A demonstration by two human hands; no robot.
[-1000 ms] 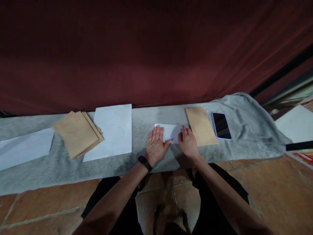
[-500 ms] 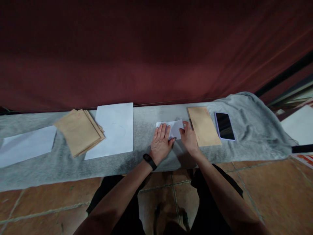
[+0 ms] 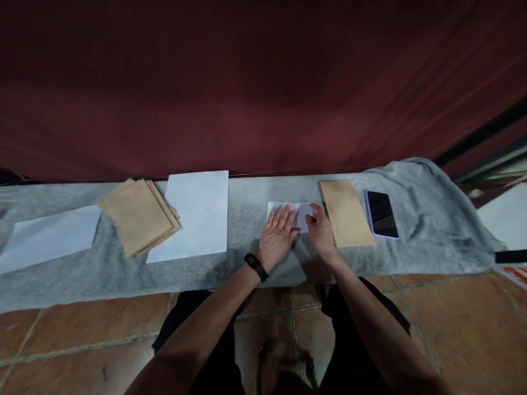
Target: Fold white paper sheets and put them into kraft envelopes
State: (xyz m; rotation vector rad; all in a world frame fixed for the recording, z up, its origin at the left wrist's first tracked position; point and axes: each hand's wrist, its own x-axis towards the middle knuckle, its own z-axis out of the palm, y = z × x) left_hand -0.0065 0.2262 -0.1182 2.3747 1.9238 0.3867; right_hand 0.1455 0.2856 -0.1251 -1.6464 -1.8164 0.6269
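Observation:
A small folded sheet of white paper [image 3: 303,224] lies on the grey cloth in front of me. My left hand [image 3: 276,236] is flat over its left part, fingers stretched out and slightly spread, with a black band on the wrist. At the right edge of the paper, my right hand [image 3: 321,229] has its fingers bent, thumb and index finger gripping that edge; the other fingers are largely hidden. Just right of this hand lies a brown envelope [image 3: 348,214].
A phone [image 3: 381,214] in a lilac case lies right of the envelope. On the left are a large white sheet [image 3: 201,219], a stack of brown envelopes [image 3: 140,219] overlapping it, and another white sheet [image 3: 53,236]. Behind the grey cloth [image 3: 247,208] hangs a dark red curtain [image 3: 255,99].
My left hand has slid slightly to the right over the paper. My right hand stays at the paper's right edge. The whole view has shifted a little.

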